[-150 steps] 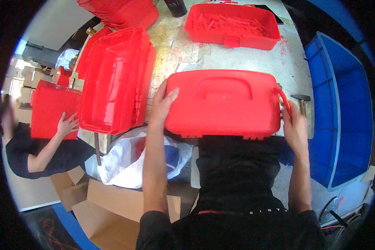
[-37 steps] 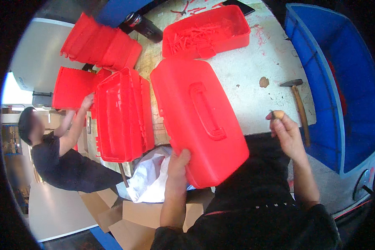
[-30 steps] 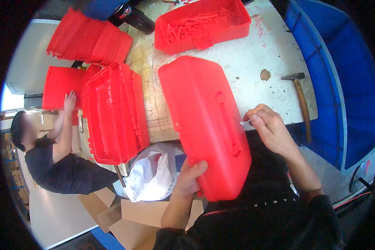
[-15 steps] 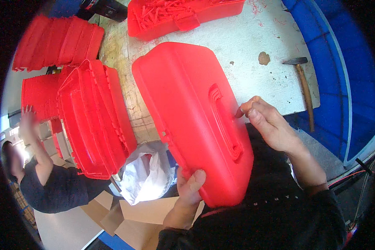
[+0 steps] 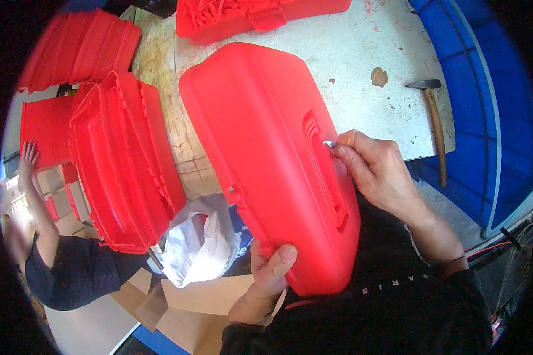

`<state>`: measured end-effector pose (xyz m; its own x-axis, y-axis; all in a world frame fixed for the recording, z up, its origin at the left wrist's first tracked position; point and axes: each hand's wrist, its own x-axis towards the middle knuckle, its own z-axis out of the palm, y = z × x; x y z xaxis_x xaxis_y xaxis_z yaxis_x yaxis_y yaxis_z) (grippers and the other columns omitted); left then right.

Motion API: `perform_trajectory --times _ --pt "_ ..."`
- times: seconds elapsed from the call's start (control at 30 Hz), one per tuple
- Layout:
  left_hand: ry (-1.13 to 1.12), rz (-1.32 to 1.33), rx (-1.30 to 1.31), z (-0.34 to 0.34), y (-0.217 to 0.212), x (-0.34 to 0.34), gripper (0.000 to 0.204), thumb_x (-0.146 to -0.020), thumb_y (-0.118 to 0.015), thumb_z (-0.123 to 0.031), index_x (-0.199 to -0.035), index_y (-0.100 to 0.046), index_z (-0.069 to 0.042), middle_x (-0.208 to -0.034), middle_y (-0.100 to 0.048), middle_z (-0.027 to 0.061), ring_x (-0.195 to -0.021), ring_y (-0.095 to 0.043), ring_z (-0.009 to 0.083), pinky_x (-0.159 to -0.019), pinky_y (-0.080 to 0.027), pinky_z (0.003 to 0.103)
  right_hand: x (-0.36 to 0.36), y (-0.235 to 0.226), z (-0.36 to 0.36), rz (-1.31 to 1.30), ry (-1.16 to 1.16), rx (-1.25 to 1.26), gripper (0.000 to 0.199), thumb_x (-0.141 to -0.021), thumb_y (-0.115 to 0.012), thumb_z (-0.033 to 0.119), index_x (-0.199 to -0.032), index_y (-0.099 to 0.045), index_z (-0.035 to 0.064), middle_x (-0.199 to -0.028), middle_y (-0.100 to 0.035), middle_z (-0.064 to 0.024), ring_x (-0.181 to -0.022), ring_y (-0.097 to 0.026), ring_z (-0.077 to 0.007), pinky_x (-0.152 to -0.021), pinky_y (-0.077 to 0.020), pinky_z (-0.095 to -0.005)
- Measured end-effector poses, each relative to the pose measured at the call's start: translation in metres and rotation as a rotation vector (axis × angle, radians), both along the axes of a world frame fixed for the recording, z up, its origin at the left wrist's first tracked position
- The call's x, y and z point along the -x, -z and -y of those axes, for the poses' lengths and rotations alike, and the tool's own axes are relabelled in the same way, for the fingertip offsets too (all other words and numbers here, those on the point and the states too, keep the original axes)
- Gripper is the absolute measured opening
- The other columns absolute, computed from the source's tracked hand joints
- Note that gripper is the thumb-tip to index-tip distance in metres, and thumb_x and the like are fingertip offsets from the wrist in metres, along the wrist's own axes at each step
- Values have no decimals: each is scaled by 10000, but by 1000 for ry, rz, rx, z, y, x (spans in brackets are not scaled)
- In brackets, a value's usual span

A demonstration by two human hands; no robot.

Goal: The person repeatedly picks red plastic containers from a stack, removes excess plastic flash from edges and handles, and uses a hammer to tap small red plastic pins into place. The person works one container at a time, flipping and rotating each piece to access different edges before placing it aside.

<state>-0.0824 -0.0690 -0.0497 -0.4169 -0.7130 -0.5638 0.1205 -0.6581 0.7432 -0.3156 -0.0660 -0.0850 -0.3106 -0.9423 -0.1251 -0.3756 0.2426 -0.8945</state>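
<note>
Table (image 5: 391, 109): pale, stained, with red shreds (image 5: 370, 7).
Blue bin (image 5: 513, 100): standing along the table's right edge.
Red case (image 5: 260, 160): held tilted over the table's near edge.
Hammer (image 5: 435, 124): near right corner, handle overhanging the edge.
Left hand (image 5: 270, 271): gripping the case's lower end, thumb on top.
Right hand (image 5: 382, 168): narrow, pinching a small metal blade (image 5: 330, 144) beside the case's handle (image 5: 324, 171).

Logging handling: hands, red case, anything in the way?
Left hand gripping red case, near end. Right hand pinching small tool by handle recess; contact unclear. Hammer on table, right of case, not in the way.
</note>
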Motion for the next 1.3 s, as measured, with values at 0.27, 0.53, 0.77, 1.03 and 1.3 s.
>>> perform_trajectory --times 0.27,0.53,0.77,1.03,1.3 --pt "12 -46 21 0 -2 4 662 -869 -680 -239 -1410 -411 34 -1318 -578 171 -1177 -587 294 -1016 -470 425 -4 -1 -6 -171 -8 39 207 -952 -619 156 -821 -557 8 -691 -596 -204 -647 -638 -390 -559 -491 -456" --pt "-37 13 27 -4 -3 7 751 -843 -696 -297 -1431 -381 47 -1358 -547 207 -1210 -572 335 -1032 -467 455 -8 -6 -30 -145 -70 -53 77 -940 -609 63 -963 -647 1 -745 -638 -183 -662 -674 -315 -593 -511 -362" --pt "-3 34 43 -5 -2 7 751 -849 -682 -280 -1442 -361 51 -1362 -540 224 -1205 -577 355 -1028 -475 480 -12 -9 -52 -123 -90 -4 112 -906 -656 72 -855 -590 -2 -728 -629 -182 -629 -650 -366 -559 -518 -426" --pt "10 36 57 -10 -3 4 722 -849 -685 -271 -1431 -382 30 -1348 -549 205 -1191 -581 336 -1021 -480 464 -2 -13 -29 -122 -26 -17 163 -932 -631 119 -829 -571 8 -706 -616 -203 -666 -653 -368 -558 -503 -430" --pt "11 -180 122 3 -11 11 294 -906 -627 -69 -1186 -602 19 -1012 -675 73 -899 -636 160 -793 -495 296 14 -8 -70 132 -234 -105 144 -969 -603 165 -928 -600 28 -697 -594 -94 -607 -613 -223 -564 -492 -365"
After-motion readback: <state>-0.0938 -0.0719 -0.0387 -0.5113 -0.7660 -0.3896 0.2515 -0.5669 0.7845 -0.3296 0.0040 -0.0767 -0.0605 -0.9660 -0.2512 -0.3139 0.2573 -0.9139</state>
